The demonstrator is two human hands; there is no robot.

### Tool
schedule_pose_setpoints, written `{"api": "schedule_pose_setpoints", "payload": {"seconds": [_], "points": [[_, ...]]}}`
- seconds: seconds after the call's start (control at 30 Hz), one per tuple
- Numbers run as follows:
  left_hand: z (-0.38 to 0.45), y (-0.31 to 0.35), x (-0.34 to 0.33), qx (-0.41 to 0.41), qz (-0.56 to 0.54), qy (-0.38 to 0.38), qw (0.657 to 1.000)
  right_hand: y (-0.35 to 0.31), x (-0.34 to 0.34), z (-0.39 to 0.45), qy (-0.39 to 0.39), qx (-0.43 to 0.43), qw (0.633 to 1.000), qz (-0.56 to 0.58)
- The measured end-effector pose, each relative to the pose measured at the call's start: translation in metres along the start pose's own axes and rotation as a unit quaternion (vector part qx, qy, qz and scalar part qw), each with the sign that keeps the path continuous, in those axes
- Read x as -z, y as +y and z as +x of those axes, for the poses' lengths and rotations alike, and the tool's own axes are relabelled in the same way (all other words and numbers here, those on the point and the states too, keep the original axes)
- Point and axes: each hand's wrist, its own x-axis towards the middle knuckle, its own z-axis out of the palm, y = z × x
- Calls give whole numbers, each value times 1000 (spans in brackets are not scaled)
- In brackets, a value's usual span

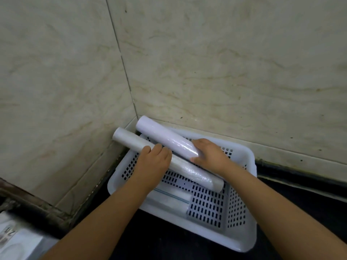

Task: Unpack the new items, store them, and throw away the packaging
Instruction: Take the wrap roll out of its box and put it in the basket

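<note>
Plastic-wrapped rolls, two of them, lie slantwise across a white perforated basket (242, 218), one under each hand. The left hand (153, 162) curls its fingers over the greyer roll (187, 169), gripping it near the middle; this roll reaches from beyond the basket's far left corner down to the middle of the basket. The right hand (210, 156) clasps the whiter roll (165, 136) at its near end, thumb under and fingers over, and this roll lies just beside the first, on the wall side, its far end poking past the basket's back rim. Inside the basket, beneath the left forearm, lies one flat clear packet (172, 198) with a thin blue line along it; what it holds cannot be told. The basket sits on a dark table (300, 192), pushed into the corner where two marbled beige tiled walls (225, 62) meet. Left of the basket, at the picture's lower edge, is a blurred pale box (16, 241).
</note>
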Motion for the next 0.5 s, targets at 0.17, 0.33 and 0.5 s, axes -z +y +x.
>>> {"api": "schedule_pose_setpoints", "payload": {"seconds": [0.17,0.33,0.5], "points": [[9,-3,-3,3,-29,-3,1000,8,2,-5,-22,28,999,1],[13,-2,-3,29,-62,-1,998,11,1,-4,-12,41,998,-36],[13,7,-2,73,-76,-21,994,10,1,-21,-43,26,995,-89]]}}
